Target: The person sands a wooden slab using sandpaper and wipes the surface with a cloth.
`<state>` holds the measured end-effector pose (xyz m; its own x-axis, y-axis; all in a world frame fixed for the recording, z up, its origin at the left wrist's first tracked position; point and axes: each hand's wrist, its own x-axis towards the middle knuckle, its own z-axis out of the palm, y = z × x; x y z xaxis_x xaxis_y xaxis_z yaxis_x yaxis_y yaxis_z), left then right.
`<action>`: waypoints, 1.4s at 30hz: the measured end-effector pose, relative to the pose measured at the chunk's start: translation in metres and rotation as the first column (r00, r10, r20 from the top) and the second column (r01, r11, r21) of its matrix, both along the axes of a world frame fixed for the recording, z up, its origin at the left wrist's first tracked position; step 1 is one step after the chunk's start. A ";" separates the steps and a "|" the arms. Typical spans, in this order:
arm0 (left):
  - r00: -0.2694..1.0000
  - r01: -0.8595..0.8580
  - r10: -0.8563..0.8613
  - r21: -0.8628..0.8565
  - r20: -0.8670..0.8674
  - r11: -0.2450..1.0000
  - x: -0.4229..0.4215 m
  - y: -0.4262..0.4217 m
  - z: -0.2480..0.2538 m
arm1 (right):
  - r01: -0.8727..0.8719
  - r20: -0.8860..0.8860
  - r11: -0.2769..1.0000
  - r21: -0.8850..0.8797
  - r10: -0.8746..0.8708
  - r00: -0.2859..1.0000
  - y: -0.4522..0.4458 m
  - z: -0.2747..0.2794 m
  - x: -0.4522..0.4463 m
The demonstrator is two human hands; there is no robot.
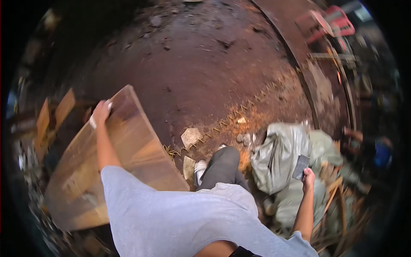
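Note:
My left hand [102, 112] is closed over the far edge of a large varnished-looking wooden board [124, 141], which stands tilted at my left side. A bit of white material [93, 121], perhaps cloth, shows between that hand and the edge. Out to the right, my right hand [308, 180] grips a small dark grey flat rectangle [301, 167]; it looks like a piece of sandpaper, but I cannot be sure. Behind it in the view lie bulging grey-green sacks [278, 154].
A coiled yellowish hose [222, 122] crosses the dirty floor, near a pale hexagonal piece [191, 137]. Wood strips [334, 192] lie beside the sacks. A red plastic chair [340, 21] stands far right. Another person [381, 152], blurred, is at the right edge.

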<state>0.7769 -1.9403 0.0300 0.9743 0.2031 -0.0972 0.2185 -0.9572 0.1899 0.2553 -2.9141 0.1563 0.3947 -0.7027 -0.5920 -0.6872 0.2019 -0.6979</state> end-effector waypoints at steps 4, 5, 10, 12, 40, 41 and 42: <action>0.984 -0.172 0.174 -0.054 0.030 0.984 0.014 -0.094 0.030 | -0.310 0.123 0.949 0.062 0.301 0.946 -0.010 0.005 0.224; 0.985 -0.163 0.164 -0.031 0.047 0.986 0.018 -0.107 0.035 | -0.427 0.139 0.902 0.057 0.417 0.898 0.006 0.009 0.272; 0.960 -0.279 0.279 -0.004 0.006 0.960 0.020 -0.150 0.078 | -0.727 0.418 0.613 0.309 0.599 0.683 0.121 -0.003 0.446; 0.937 -0.234 0.232 -0.024 0.263 0.972 0.018 -0.152 0.052 | -0.702 0.371 0.627 0.338 0.597 0.712 0.148 -0.018 0.486; 0.294 -0.889 0.857 -0.208 0.423 0.407 0.116 -0.220 0.054 | -0.861 0.398 -0.244 0.447 0.916 -0.053 0.635 -0.136 1.173; 0.196 -0.941 0.871 -0.164 0.450 0.297 0.106 -0.216 0.048 | -0.820 0.423 -0.347 0.455 0.895 -0.144 0.660 -0.136 1.160; 0.038 -0.958 0.926 -0.249 0.376 0.140 0.098 -0.211 0.049 | -0.782 0.375 -0.391 0.486 0.901 -0.217 0.690 -0.127 1.137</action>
<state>0.8747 -2.1510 0.0792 -0.1302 0.9646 0.2294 0.8716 0.0011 0.4901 1.3927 -2.2239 0.0289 0.1181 0.7415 -0.6605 -0.4167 -0.5667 -0.7108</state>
